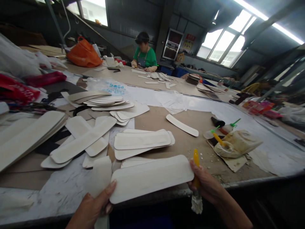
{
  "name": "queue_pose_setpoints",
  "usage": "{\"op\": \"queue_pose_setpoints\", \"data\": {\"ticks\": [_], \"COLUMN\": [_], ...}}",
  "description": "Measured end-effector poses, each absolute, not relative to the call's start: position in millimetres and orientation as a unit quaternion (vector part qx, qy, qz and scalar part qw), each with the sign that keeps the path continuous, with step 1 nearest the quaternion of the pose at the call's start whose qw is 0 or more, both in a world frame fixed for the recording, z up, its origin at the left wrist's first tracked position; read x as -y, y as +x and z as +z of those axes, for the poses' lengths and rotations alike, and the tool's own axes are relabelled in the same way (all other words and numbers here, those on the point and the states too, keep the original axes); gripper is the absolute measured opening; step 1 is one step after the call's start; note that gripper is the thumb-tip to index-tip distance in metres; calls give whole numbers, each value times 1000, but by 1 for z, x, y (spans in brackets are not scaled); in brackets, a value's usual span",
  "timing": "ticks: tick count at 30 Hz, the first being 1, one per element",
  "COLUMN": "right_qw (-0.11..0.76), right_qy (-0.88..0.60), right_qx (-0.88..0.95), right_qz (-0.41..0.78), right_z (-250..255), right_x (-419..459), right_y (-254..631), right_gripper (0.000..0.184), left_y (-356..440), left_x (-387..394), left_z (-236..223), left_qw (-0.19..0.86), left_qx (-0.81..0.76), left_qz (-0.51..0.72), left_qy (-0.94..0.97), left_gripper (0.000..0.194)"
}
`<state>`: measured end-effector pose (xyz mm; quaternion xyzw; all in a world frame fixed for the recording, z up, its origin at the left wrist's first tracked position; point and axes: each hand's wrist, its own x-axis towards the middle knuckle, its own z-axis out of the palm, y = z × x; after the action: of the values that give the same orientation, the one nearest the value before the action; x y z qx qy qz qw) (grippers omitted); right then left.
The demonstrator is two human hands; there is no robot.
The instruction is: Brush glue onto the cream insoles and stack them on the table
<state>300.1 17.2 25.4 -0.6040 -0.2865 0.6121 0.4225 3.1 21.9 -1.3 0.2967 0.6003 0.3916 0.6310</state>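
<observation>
A long white panel with rounded corners (152, 178) is held between my two hands at the table's near edge. My left hand (98, 202) pinches its left end, thumb on top. A second, narrower white strip (101, 173) stands behind that thumb, its lower end passing below my hand. My right hand (205, 184) grips the panel's right end and also holds a yellow-handled brush (196, 159), its white, caked bristles pointing down. Just beyond the held panel lie stacked white panels (143, 141). A single curved white strip (182, 125) rests farther back on brown sheeting.
At right, a cut-open plastic jug (238, 143) with a yellow handle in it stands near green-tipped bottles (230, 127). Piles of white panels (83, 136) cover the left side. An orange bag (83, 54) sits far left. Across the table a person in green (149, 58) handles similar pieces.
</observation>
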Motion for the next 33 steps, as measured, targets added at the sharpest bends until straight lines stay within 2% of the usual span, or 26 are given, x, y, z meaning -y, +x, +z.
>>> {"op": "queue_pose_setpoints", "data": {"ticks": [7, 12, 18, 25, 28, 31, 33], "right_qw": [388, 360, 338, 385, 347, 282, 272], "right_qy": [-640, -687, -713, -644, -680, -737, -750], "right_qx": [317, 342, 335, 377, 445, 537, 566], "right_qz": [583, 531, 516, 544, 469, 299, 209], "right_z": [30, 28, 34, 58, 55, 49, 47], "right_x": [-21, -25, -36, -98, -126, -135, -129], "right_y": [299, 298, 297, 286, 285, 294, 303], "right_gripper": [41, 42, 41, 38, 37, 41, 40], "left_y": [2, 3, 0, -7, -5, -2, 1], "left_x": [-25, -27, -34, -70, -73, -68, -64], "left_z": [2, 3, 13, 21, 7, -9, -12], "left_qw": [664, 691, 667, 582, 521, 481, 469], "left_qx": [-554, -519, -528, -570, -643, -677, -679], "left_qz": [427, 453, 447, 483, 446, 411, 388], "left_qy": [263, 219, 276, 322, 341, 377, 409], "left_gripper": [46, 44, 32, 37, 33, 29, 27]}}
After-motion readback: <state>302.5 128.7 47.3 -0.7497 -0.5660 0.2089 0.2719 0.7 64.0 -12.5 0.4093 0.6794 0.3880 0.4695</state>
